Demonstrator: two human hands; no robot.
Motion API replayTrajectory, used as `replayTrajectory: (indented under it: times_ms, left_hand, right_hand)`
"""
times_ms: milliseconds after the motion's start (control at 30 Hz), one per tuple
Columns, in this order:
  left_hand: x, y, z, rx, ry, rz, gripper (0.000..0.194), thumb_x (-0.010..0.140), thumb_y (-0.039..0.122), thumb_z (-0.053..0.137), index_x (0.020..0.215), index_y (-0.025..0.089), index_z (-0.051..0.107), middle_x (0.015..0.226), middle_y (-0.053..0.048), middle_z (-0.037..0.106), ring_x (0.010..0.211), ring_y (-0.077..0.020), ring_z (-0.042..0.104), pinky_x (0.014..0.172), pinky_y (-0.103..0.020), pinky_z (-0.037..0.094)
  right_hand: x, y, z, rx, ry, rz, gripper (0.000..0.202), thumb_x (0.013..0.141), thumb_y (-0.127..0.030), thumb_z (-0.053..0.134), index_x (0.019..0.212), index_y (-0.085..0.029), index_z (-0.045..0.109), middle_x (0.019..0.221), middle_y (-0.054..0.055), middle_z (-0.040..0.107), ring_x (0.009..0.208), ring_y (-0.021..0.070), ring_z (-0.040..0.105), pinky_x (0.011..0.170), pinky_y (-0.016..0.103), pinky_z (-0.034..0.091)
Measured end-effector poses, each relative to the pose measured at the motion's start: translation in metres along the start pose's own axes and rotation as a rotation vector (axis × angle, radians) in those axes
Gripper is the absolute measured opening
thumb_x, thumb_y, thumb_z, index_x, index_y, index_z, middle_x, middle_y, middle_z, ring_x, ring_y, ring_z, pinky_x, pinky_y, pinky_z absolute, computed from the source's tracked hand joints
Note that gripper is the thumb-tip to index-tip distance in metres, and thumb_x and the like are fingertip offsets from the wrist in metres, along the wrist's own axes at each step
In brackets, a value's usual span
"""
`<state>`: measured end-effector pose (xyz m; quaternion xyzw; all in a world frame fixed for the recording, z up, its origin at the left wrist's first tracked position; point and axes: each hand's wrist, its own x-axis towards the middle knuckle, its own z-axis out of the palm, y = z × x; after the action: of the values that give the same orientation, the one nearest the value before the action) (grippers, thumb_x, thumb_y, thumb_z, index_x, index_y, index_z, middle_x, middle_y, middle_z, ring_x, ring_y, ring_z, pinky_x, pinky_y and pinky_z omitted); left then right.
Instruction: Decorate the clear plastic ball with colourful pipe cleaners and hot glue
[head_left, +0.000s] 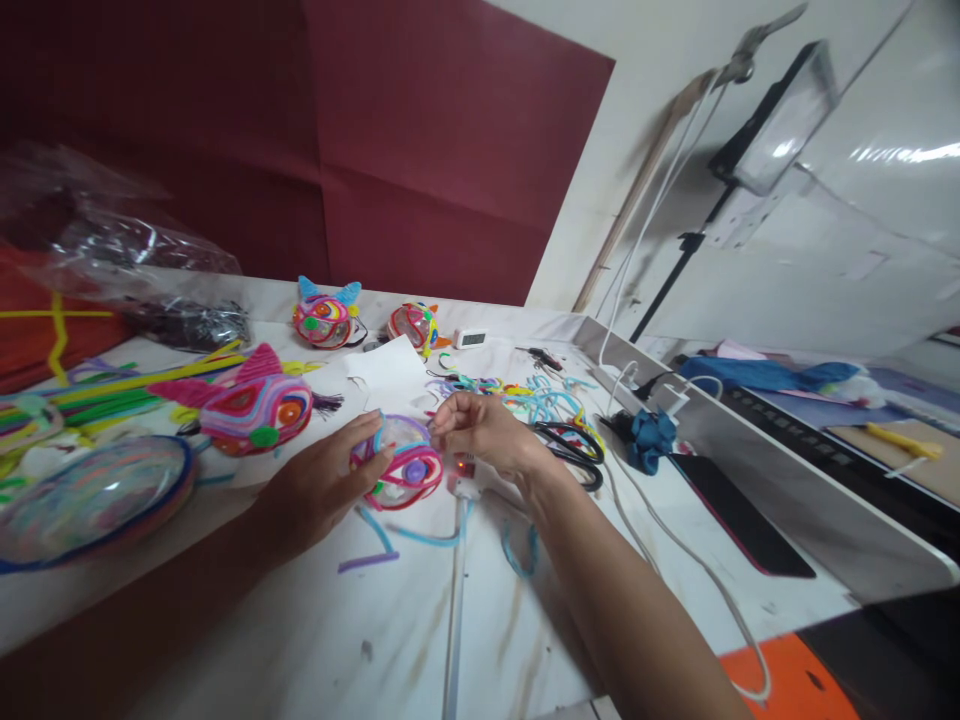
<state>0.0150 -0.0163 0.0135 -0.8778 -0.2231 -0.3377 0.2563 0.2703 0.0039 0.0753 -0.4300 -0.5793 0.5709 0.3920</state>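
Observation:
A round clear craft ball (405,475) wrapped with pink, blue and purple pipe cleaners, with a purple eye-like spot, sits mid-table. My left hand (322,485) is closed around its left side, thumb in front and fingers over the top. My right hand (480,430) is at its upper right edge, fingertips pinched together; what they hold, if anything, is too small to make out. Below the ball lie a bent blue and purple pipe cleaner (379,545) and a curled blue one (520,550). Black-handled scissors (574,450) lie right of my right hand.
Finished-looking craft faces (259,410) stand left and at the back. Pipe cleaner bundles (120,385) lie at left, cut pieces (540,400) behind my right hand. A small box glows orange (463,467) beside the ball. White cables (675,540) and a black phone (739,515) are at right.

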Motion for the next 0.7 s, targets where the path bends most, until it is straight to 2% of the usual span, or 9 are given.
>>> replayTrajectory:
  times_ms: [200, 333, 567, 700]
  left_hand:
    - [0.0021, -0.0005, -0.0021, 0.023, -0.013, 0.051, 0.034, 0.092, 0.005, 0.052, 0.125, 0.014, 0.055, 0.142, -0.024, 0.053, 0.129, -0.0354, 0.058, 0.093, -0.042, 0.06]
    - [0.0016, -0.0009, -0.001, 0.018, -0.019, 0.037, 0.035, 0.093, 0.006, 0.05, 0.126, 0.014, 0.054, 0.145, -0.02, 0.052, 0.128, -0.035, 0.059, 0.095, -0.041, 0.059]
    - [-0.0038, -0.0018, 0.0023, -0.033, -0.048, -0.018, 0.047, 0.092, 0.006, 0.052, 0.136, 0.025, 0.048, 0.146, -0.015, 0.053, 0.137, -0.0294, 0.052, 0.101, -0.041, 0.058]
    - [-0.0045, -0.0008, 0.0029, -0.053, -0.032, -0.026, 0.045, 0.092, 0.005, 0.054, 0.134, 0.022, 0.05, 0.152, -0.017, 0.047, 0.138, -0.0307, 0.051, 0.104, -0.043, 0.056]
  right_hand:
    - [-0.001, -0.0014, 0.0022, 0.022, 0.03, 0.039, 0.026, 0.048, -0.009, 0.07, 0.071, -0.018, 0.06, 0.058, -0.007, 0.064, 0.047, 0.0063, 0.051, 0.044, 0.017, 0.036]
    - [-0.0004, -0.0014, 0.0035, 0.04, 0.035, 0.06, 0.027, 0.048, -0.008, 0.069, 0.071, -0.018, 0.059, 0.056, -0.007, 0.064, 0.047, 0.0064, 0.051, 0.043, 0.016, 0.038]
    - [0.0016, 0.001, 0.0045, 0.076, 0.034, 0.091, 0.028, 0.047, -0.01, 0.069, 0.07, -0.019, 0.058, 0.055, -0.007, 0.065, 0.045, 0.0061, 0.05, 0.041, 0.016, 0.038]
    - [0.0006, 0.0008, 0.0042, 0.098, 0.039, 0.096, 0.028, 0.047, -0.01, 0.07, 0.071, -0.019, 0.058, 0.057, -0.007, 0.065, 0.044, 0.0056, 0.05, 0.04, 0.015, 0.038]
